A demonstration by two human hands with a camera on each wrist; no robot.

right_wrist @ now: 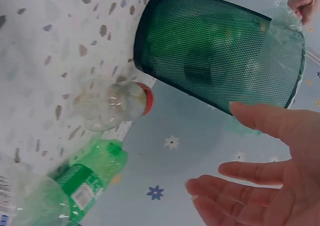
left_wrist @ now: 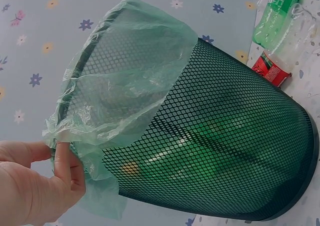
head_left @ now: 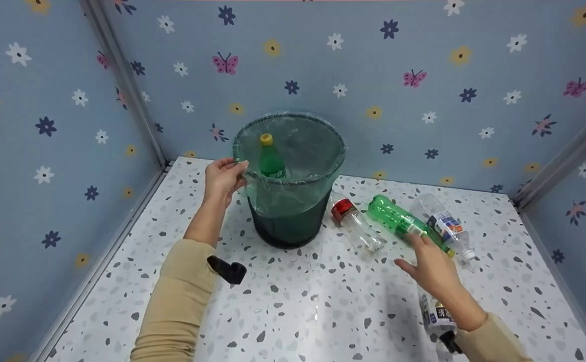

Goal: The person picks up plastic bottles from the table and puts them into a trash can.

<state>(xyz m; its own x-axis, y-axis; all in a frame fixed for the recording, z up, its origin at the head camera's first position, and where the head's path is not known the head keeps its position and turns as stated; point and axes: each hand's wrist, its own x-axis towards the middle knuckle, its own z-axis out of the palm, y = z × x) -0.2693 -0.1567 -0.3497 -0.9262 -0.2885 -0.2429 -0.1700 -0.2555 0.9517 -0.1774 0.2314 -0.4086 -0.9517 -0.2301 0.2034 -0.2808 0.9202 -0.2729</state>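
Note:
My left hand (head_left: pixel 221 178) pinches the rim of a dark mesh trash bin (head_left: pixel 288 226), thumb and fingers on the pale green bag (left_wrist: pixel 135 80) folded over its edge. Inside the bin stands a green plastic bottle (head_left: pixel 271 160) with a yellow cap, its neck near the rim. My right hand (head_left: pixel 432 264) is over the table with its fingers spread and nothing held. In the head view, its fingertips overlap a green bottle (head_left: pixel 391 215) lying on its side. A clear bottle with a red label (head_left: pixel 362 229) lies between that one and the bin.
Beyond the green bottle lies a clear bottle with a white cap (head_left: pixel 444 223). Another labelled bottle (head_left: pixel 434 311) is partly hidden beneath my right wrist. Flower-patterned walls (head_left: pixel 353 65) enclose the speckled white table (head_left: pixel 293 311) at the back and sides.

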